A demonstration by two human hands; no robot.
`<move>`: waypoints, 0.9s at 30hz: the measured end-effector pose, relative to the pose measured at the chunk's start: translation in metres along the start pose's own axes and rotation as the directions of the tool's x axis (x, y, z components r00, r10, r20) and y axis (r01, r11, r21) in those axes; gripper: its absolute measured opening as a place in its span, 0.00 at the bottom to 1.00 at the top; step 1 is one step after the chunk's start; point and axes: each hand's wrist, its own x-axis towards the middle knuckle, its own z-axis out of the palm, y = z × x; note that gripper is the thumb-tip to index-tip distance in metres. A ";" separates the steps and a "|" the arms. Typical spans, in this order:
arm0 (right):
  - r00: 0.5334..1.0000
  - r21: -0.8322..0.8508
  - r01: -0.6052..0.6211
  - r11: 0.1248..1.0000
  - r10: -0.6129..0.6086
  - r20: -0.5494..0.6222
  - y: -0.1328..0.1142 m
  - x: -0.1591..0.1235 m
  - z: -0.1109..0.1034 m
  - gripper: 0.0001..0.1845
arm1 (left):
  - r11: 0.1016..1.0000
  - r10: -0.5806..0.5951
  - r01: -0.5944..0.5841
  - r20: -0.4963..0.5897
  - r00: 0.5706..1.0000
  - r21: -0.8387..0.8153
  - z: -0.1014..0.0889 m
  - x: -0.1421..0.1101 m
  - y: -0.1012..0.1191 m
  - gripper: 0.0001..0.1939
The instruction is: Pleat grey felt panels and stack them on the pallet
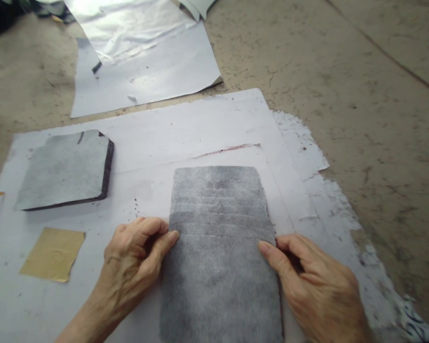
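A grey, fuzzy-faced rectangular panel with rounded far corners lies in front of me on white paper. Several faint crosswise creases mark its far half. My left hand pinches its left edge between thumb and fingers. On the opposite edge, my right hand has its thumb on top and its fingers at the side and beneath. The panel's near end runs out of view. To the left sits a stack of pale grey-green pieces with dark edges.
A tan square of sandpaper-like material rests left of my left hand. White paper sheets cover the near tabletop, torn at the right. Farther off are a shiny sheet and the brown, speckled table surface.
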 end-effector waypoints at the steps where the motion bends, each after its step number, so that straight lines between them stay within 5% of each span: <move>1: 1.000 0.012 -0.015 1.000 0.015 0.006 -0.001 0.001 0.000 0.17 | 1.000 0.000 0.000 0.009 1.000 -0.010 0.000 0.001 0.000 0.14; 20: 1.000 -0.050 -0.005 0.999 0.006 0.017 -0.003 -0.002 -0.001 0.15 | 0.977 0.189 -0.181 -0.060 0.980 0.117 0.006 -0.006 -0.002 0.09; 24: 0.988 -0.105 0.138 0.985 -0.144 -0.054 0.003 0.003 -0.004 0.04 | 0.956 0.250 -0.223 -0.126 0.960 0.191 0.008 -0.003 -0.003 0.09; 27: 0.957 -0.021 0.288 0.957 -0.287 0.035 0.010 0.019 -0.008 0.18 | 0.913 0.366 -0.341 -0.082 0.927 0.224 0.004 0.005 -0.002 0.20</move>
